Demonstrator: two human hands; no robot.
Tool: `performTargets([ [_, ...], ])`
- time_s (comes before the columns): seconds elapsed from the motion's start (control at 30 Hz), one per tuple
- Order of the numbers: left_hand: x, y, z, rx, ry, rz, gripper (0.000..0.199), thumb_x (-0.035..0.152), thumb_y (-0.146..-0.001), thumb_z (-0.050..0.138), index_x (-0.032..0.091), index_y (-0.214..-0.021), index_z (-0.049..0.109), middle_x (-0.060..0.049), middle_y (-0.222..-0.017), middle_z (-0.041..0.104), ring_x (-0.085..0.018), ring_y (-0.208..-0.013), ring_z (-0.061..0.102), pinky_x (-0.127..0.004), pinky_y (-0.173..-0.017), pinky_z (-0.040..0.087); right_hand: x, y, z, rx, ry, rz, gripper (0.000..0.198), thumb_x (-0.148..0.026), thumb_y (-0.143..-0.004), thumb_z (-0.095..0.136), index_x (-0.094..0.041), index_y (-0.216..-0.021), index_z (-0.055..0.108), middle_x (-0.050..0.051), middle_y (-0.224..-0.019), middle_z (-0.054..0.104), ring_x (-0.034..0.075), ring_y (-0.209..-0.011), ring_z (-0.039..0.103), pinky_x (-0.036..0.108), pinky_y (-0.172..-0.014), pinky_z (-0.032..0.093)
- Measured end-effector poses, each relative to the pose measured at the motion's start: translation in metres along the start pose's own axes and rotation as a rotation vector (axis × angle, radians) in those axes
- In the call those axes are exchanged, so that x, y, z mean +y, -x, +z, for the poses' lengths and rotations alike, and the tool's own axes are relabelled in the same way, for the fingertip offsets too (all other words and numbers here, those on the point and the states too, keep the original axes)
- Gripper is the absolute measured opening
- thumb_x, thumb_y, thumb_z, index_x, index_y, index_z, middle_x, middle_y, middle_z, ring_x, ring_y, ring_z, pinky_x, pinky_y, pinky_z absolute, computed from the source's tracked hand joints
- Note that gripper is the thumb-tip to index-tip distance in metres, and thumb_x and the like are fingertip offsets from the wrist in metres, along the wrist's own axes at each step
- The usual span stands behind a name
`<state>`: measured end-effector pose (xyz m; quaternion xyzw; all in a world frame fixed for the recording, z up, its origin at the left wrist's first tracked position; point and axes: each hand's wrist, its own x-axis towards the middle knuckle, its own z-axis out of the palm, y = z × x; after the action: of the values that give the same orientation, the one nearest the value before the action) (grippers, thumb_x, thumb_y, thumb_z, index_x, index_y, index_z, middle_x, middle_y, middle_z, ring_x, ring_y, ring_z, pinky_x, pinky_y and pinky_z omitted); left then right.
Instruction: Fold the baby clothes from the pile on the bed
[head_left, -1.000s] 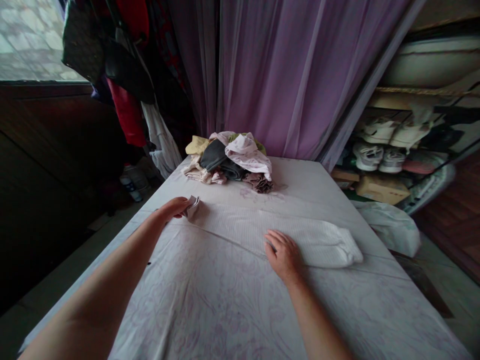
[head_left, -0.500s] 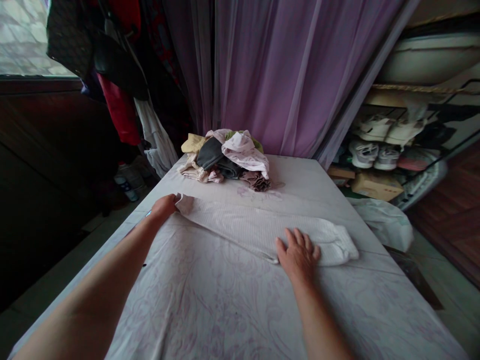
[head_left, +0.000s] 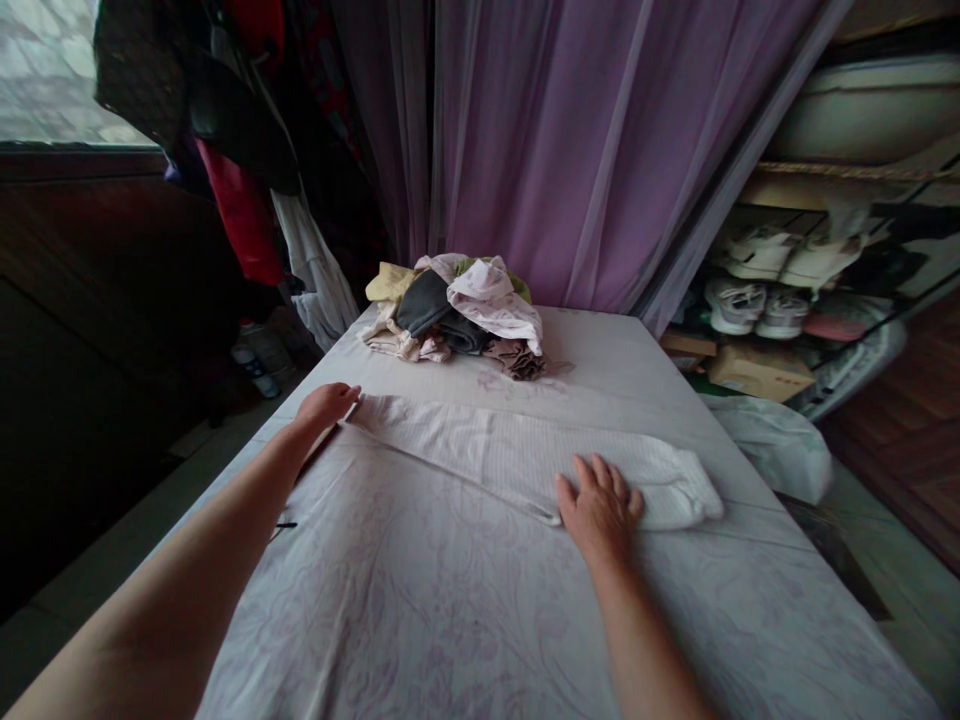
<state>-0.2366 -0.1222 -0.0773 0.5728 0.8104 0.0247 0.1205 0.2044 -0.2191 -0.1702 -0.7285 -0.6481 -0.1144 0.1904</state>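
Observation:
A white ribbed garment (head_left: pixel 465 440), long and narrow as if folded lengthwise, lies across the table, with a gathered band at its right end. At its far left corner, my left hand (head_left: pixel 328 404) is closed, fingertips pinching the cloth's edge; part of the grip is hidden. My right hand (head_left: pixel 602 503) rests flat on the garment's right part, fingers spread and palm down. Behind the garment sits a heap of crumpled clothes (head_left: pixel 427 305), with dark grey, yellow, brown and pale pink pieces.
A pale flowered cloth covers the table (head_left: pixel 450 620). Purple curtains (head_left: pixel 555 150) hang behind it. Clothes and bags (head_left: pixel 240 220) hang at left. A rack with shoes (head_left: pixel 739 305) and a white plastic bag (head_left: pixel 780 440) are at right. A small dark stick-like thing (head_left: pixel 286 525) shows near my left forearm.
The turned-up left end of the garment now lies flatter, and my left hand has shifted slightly at that corner. My right hand stays in place on the cloth. The view has moved slightly.

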Motion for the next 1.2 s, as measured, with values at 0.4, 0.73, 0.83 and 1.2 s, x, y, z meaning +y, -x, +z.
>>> performTargets([
  [0.4,0.016,0.0,0.009,-0.081,-0.054,0.062,0.034,0.056,-0.07,0.061,0.024,-0.076,0.07,-0.006,-0.082,0.072,-0.025,-0.081,0.065,-0.026,-0.06,0.038,0.005,0.001,0.006,0.057,-0.048,-0.033,0.04,-0.041,-0.092,0.043,-0.022,-0.116,0.068,0.015,-0.13,0.061,0.033,-0.123,0.049,0.057,-0.103,0.027],
  [0.73,0.01,-0.001,0.003,-0.006,-0.014,0.045,0.036,0.049,-0.083,0.048,0.021,-0.096,0.066,-0.006,-0.085,0.073,-0.023,-0.08,0.066,-0.026,-0.057,0.037,-0.002,0.0,-0.004,0.052,-0.058,-0.013,0.037,-0.039,-0.093,0.044,-0.021,-0.114,0.069,0.014,-0.13,0.062,0.031,-0.123,0.05,0.053,-0.103,0.027],
  [0.83,0.004,-0.002,0.004,0.007,-0.071,0.02,0.038,0.05,-0.083,0.048,0.02,-0.098,0.066,-0.008,-0.09,0.074,-0.025,-0.083,0.067,-0.027,-0.058,0.038,0.004,0.0,0.002,0.086,-0.078,-0.032,0.036,-0.039,-0.093,0.044,-0.021,-0.111,0.07,0.013,-0.127,0.064,0.03,-0.12,0.051,0.052,-0.102,0.028],
  [1.2,0.003,-0.006,0.002,-0.094,-0.133,0.01,0.053,0.055,-0.076,0.057,0.019,-0.113,0.069,-0.008,-0.096,0.075,-0.024,-0.086,0.068,-0.026,-0.068,0.045,-0.003,0.001,-0.006,0.117,-0.047,-0.022,0.035,-0.036,-0.095,0.043,-0.019,-0.108,0.07,0.012,-0.124,0.065,0.027,-0.117,0.052,0.046,-0.102,0.026],
])
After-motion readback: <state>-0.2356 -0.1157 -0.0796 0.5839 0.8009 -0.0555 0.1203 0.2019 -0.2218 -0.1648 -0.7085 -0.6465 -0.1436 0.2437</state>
